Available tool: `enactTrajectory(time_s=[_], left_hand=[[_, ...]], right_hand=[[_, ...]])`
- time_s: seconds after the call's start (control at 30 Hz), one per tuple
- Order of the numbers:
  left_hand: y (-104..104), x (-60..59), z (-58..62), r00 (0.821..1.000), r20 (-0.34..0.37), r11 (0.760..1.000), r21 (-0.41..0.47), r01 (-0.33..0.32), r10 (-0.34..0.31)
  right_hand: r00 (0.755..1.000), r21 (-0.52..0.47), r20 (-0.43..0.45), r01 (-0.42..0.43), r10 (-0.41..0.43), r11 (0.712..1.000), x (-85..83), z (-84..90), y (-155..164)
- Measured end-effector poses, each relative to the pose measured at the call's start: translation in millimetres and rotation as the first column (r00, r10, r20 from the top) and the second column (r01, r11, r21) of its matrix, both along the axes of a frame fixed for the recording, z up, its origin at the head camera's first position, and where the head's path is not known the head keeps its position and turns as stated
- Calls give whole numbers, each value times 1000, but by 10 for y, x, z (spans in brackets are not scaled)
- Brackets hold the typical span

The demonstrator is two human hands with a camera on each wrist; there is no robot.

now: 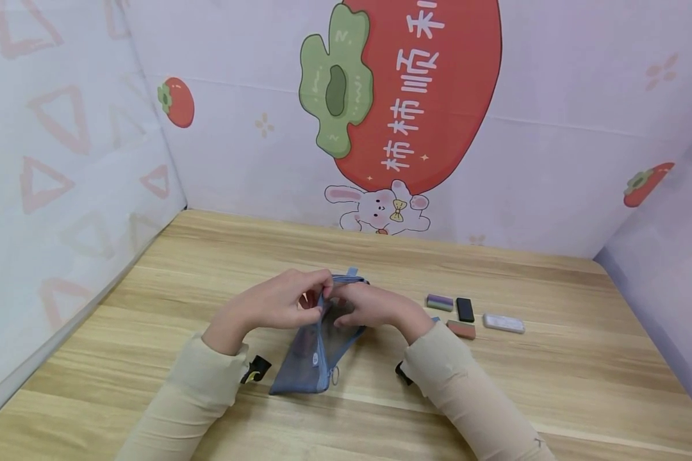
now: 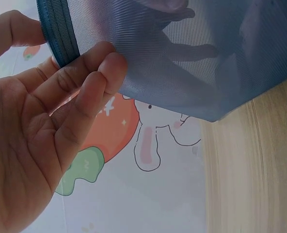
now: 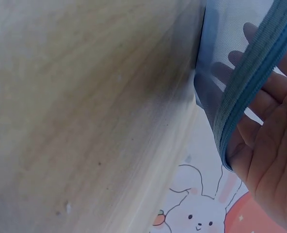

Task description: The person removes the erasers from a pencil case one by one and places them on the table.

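A blue mesh zipper pouch [image 1: 300, 378] stands tilted on the wooden table, its zipped top spread apart. At one edge of the opening, my left hand [image 1: 282, 299] pinches the zipper band between thumb and fingers. My right hand [image 1: 375, 303] reaches into the mouth of the pouch. Through the mesh [image 2: 148, 53] in the left wrist view, its fingers show spread apart. The right wrist view has the zipper edge [image 3: 250, 77] crossing in front of the right hand [image 3: 274, 131], whose fingers look loosely extended with nothing visible in them.
Right of the pouch lie a striped block [image 1: 440, 302], a black block [image 1: 464, 310], a reddish-brown block [image 1: 461, 329] and a whitish block [image 1: 503, 323]. A black-and-yellow item [image 1: 257, 369] lies by the left sleeve. The right sleeve partly hides another black item [image 1: 402, 373]. Printed cloth walls [image 1: 254, 166] enclose the table.
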State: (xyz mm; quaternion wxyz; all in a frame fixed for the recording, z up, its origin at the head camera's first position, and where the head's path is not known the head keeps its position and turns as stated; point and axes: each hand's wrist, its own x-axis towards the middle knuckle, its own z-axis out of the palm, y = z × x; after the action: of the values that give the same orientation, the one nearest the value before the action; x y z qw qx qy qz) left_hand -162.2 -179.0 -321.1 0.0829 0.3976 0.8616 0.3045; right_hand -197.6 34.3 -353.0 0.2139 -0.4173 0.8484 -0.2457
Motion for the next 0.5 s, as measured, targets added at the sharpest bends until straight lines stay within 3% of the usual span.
enactTrajectory(time_s=[0.5], left_hand=[[-7, 4, 32, 1000, -5, 1000, 9, -4, 4]], right_hand=[[1000, 32, -7, -12, 13, 999, -20, -32, -45]])
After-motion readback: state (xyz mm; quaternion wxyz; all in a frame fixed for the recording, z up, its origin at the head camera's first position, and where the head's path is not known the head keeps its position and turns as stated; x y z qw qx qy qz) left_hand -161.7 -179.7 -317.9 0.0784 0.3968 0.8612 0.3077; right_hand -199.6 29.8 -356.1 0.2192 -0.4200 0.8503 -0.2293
